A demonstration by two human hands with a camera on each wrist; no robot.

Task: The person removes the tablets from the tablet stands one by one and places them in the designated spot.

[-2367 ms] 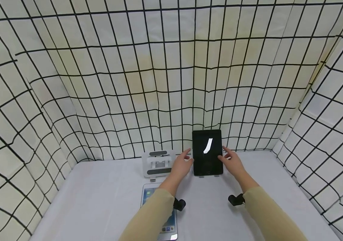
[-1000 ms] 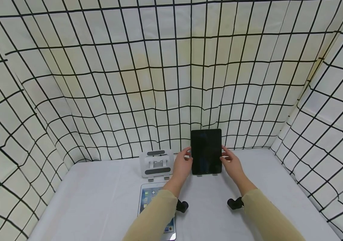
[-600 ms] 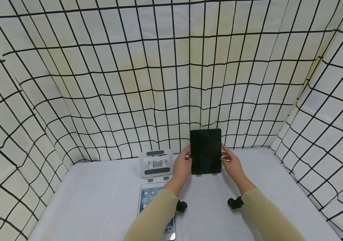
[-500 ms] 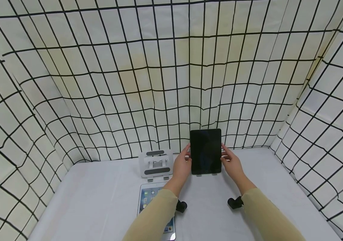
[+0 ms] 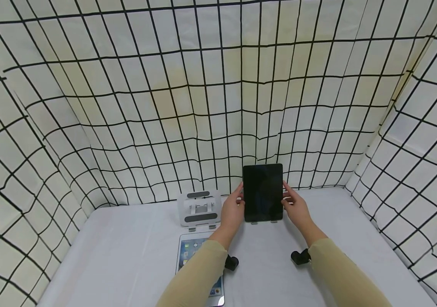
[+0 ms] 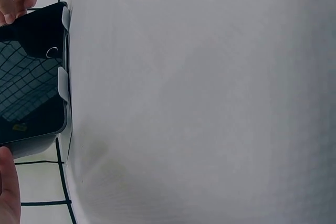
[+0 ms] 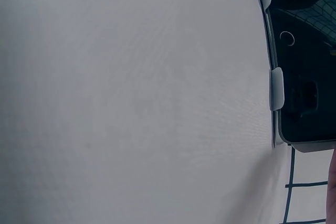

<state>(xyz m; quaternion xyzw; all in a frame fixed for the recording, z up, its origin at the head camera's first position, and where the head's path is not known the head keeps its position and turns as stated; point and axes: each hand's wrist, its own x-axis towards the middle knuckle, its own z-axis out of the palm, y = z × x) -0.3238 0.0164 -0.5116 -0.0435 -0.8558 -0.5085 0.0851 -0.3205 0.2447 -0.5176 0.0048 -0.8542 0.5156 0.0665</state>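
Observation:
A black tablet [image 5: 263,192] leans upright, its lower edge behind the two small clips of a stand [image 7: 277,88] mostly hidden behind it. My left hand [image 5: 232,209] holds its left edge, thumb in front and fingers reaching along the side. At the right edge my right hand [image 5: 296,209] does likewise. The left wrist view shows fingers of both hands at opposite edges. A second, white-framed tablet [image 5: 188,247] lies flat with its screen lit, partly covered by my left sleeve.
A white folding stand [image 5: 200,209] with grey pads is just left of my left hand. White cloth [image 5: 126,251] covers the table. Behind and at both sides rise white walls with black netting [image 5: 211,128].
Since the oldest frame, the bright glare has gone from the black tablet's screen and both hands have settled closer against its edges. Over the last half second almost nothing moves.

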